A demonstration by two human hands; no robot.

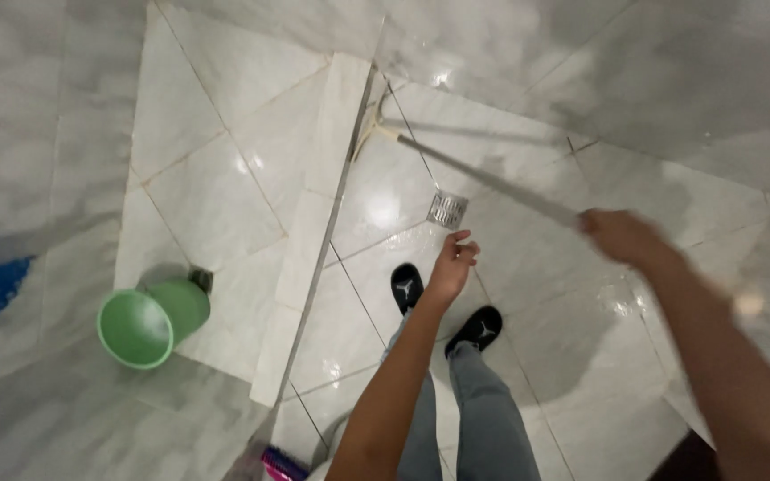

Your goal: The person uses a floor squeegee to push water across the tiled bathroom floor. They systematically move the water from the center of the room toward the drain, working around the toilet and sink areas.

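While our right hand (618, 235) clenches the light, stiff squeegee (456, 166) handle's near end, our left hand (452, 265) hangs released.

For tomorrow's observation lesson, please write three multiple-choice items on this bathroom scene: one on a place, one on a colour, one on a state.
1. Where does the floor drain lie?
A. ahead of the black shoes
B. inside the bucket
C. under the blue mat

2. What colour is the bucket?
A. red
B. green
C. yellow

3. What is the state of the left hand?
A. gripping the squeegee handle
B. holding nothing
C. resting on the bucket

Answers:
1. A, the metal grate sits in the tiles beyond the toes.
2. B, its rim and wall are green.
3. B, only the right hand grips the long squeegee handle.
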